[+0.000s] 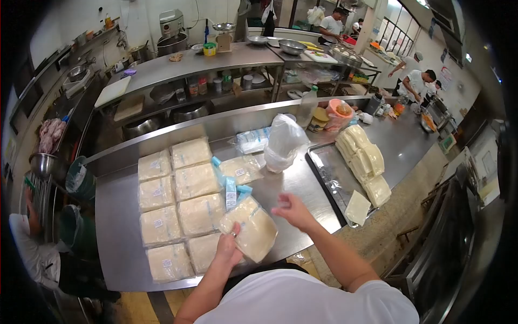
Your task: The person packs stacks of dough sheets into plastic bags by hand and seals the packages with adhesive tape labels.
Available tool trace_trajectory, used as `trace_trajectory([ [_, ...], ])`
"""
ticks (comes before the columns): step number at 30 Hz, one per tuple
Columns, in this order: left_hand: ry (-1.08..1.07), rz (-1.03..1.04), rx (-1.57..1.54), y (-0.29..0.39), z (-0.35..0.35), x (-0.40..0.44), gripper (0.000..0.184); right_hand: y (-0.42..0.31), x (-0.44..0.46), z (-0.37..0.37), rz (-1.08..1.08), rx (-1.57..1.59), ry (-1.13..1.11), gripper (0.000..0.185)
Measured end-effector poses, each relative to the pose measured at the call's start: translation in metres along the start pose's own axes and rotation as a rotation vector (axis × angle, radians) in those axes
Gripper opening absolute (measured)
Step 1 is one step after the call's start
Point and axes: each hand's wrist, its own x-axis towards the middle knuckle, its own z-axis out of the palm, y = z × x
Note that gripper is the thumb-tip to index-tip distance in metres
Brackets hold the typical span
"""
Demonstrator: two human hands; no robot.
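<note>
My left hand (pixel 229 247) grips the near-left edge of a clear plastic pack of pale square dough sheets (pixel 253 231), tilted above the steel table. My right hand (pixel 295 211) is in the air just right of that pack, fingers bent and apart, holding nothing I can see. Similar packs (pixel 158 224) lie in two columns on the left, several with small white labels. Another labelled pack (pixel 242 169) lies beyond the held one. Blue-and-white strips of packaging (pixel 231 193) lie beside the columns, partly hidden by the held pack.
A white plastic bag (pixel 283 143) stands at the table's middle. To the right, a dark tray (pixel 324 178) lies beside stacked wrapped pale blocks (pixel 362 156) and a flat pale piece (pixel 357 208). A raised steel edge (pixel 162 137) runs along the back. People work in the background and at far left.
</note>
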Motion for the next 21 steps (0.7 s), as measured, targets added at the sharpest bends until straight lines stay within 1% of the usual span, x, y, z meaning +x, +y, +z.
trace_trajectory([
  [1,-0.02,-0.015,-0.09,-0.008,0.002,0.003,0.048,0.021,-0.012,-0.004,0.152,0.119,-0.059,0.072],
  [2,-0.039,-0.028,-0.179,-0.014,0.006,0.006,0.049,0.027,-0.033,0.0,0.27,0.426,-0.169,0.071],
  [3,-0.058,-0.043,-0.2,-0.018,0.011,0.006,0.049,0.026,-0.054,0.005,0.389,0.735,-0.282,0.07],
  [5,-0.074,-0.067,-0.251,-0.026,0.016,-0.001,0.049,0.031,-0.073,0.013,0.378,0.918,-0.292,0.066],
  [6,-0.118,-0.126,-0.272,-0.024,0.01,-0.002,0.048,0.032,-0.08,0.018,0.388,1.006,-0.311,0.063],
  [8,-0.166,-0.212,-0.332,-0.013,-0.02,-0.007,0.046,0.026,-0.082,0.013,0.423,0.799,-0.219,0.056],
  [9,-0.126,-0.218,-0.256,-0.012,-0.039,-0.009,0.044,0.028,-0.08,0.012,0.443,0.696,-0.194,0.052],
  [11,-0.054,-0.236,-0.102,-0.015,-0.075,-0.009,0.04,0.044,-0.069,0.009,0.328,0.505,-0.356,0.041],
  [14,0.254,-0.155,0.299,-0.037,-0.093,-0.029,0.031,0.044,-0.06,0.029,0.249,0.225,-0.491,0.035],
  [17,0.42,-0.019,0.274,-0.025,-0.1,-0.06,0.023,0.043,-0.046,0.059,0.304,0.089,-0.615,0.036],
  [20,0.477,0.198,0.408,0.011,-0.093,-0.088,0.021,0.026,-0.044,0.104,0.206,0.309,-0.642,0.031],
  [21,0.526,0.216,0.544,0.023,-0.105,-0.089,0.021,0.023,-0.039,0.117,0.275,0.273,-0.637,0.03],
])
